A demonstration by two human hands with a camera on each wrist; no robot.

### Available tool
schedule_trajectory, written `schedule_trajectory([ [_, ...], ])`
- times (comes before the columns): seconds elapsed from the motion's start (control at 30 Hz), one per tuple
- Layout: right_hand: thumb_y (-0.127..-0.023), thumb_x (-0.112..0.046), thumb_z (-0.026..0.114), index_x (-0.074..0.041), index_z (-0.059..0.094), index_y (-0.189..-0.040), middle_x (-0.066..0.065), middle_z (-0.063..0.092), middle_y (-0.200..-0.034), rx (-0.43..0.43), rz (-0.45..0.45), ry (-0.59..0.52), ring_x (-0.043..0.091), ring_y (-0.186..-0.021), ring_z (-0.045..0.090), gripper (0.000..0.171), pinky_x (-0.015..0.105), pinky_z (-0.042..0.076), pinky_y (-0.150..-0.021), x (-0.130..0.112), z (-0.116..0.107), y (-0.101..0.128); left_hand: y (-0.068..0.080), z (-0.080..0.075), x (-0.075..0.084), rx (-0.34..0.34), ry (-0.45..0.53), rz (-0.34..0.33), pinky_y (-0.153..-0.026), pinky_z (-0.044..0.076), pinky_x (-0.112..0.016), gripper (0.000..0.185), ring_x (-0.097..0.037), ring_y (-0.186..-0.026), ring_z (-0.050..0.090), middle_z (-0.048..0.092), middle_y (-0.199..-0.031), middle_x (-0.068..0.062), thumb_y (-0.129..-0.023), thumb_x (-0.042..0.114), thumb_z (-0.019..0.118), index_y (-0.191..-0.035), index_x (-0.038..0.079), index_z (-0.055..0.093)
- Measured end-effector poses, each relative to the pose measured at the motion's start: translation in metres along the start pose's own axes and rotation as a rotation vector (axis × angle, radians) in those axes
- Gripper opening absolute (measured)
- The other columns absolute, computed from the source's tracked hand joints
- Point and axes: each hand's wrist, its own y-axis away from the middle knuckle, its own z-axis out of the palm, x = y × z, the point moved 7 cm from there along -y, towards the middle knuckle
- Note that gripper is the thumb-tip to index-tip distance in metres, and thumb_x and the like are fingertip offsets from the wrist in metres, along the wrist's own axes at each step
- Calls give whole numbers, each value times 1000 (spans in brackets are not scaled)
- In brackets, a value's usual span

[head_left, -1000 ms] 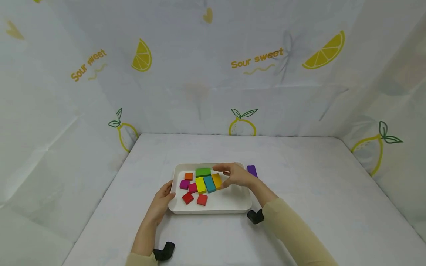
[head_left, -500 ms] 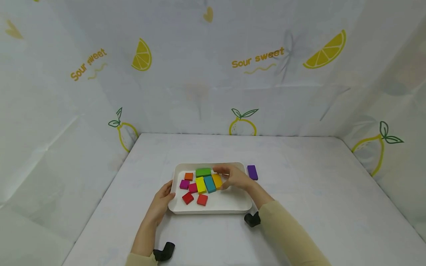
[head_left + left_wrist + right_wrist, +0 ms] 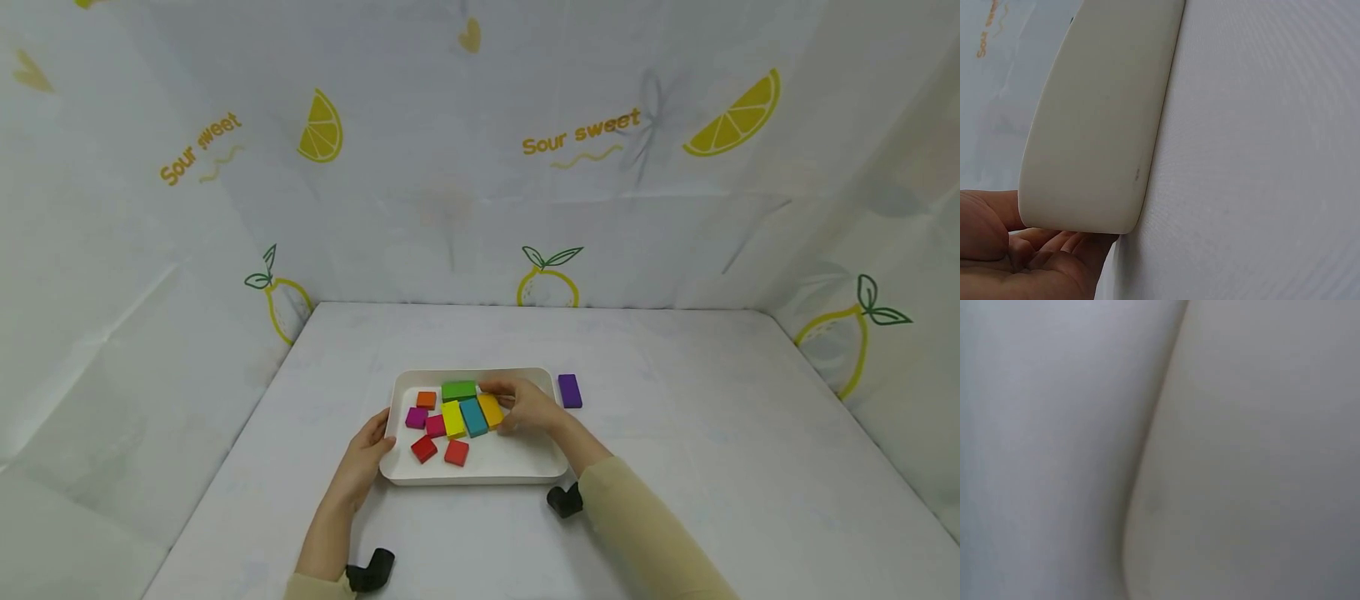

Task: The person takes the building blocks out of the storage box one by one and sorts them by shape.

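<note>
While the left hand [image 3: 367, 454] grips the white plastic tray's [image 3: 480, 475] left rim, the right hand [image 3: 528, 406] pinches the orange rectangular block [image 3: 490, 410] (long axis pointing away) beside the teal one [image 3: 472, 417].

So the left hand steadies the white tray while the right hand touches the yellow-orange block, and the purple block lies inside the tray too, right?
Not quite: the purple block lies on the table outside the white tray, past its right edge, as the head view shows. The left hand and right hand at the yellow-orange block are as you say.
</note>
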Motion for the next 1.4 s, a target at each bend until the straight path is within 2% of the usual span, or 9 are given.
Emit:
schedule_trajectory([
  [0.93,-73,15,73,-6,55,-138,15,54,-145,85,74,-27,35,-137,50,70,44,44,-113,-1,0,4,2,1,2,-12,9,8,-123,22,-54,58,-41,-153,16,18,-163,-26,-102,3,40,-156,-1,18],
  [1.2,-73,12,74,-12,55,-139,10,54,-145,107,99,-36,33,-138,50,72,43,47,-111,2,-4,4,1,1,1,-3,7,-1,-123,23,-54,57,-42,-152,19,20,-163,-27,-102,3,40,-156,-1,20],
  [1.4,-73,11,75,-12,55,-140,8,55,-145,121,75,-45,32,-139,49,74,45,44,-113,-4,-11,8,1,0,0,-8,11,6,-123,22,-54,58,-42,-153,17,19,-163,-27,-102,2,39,-156,-2,19],
])
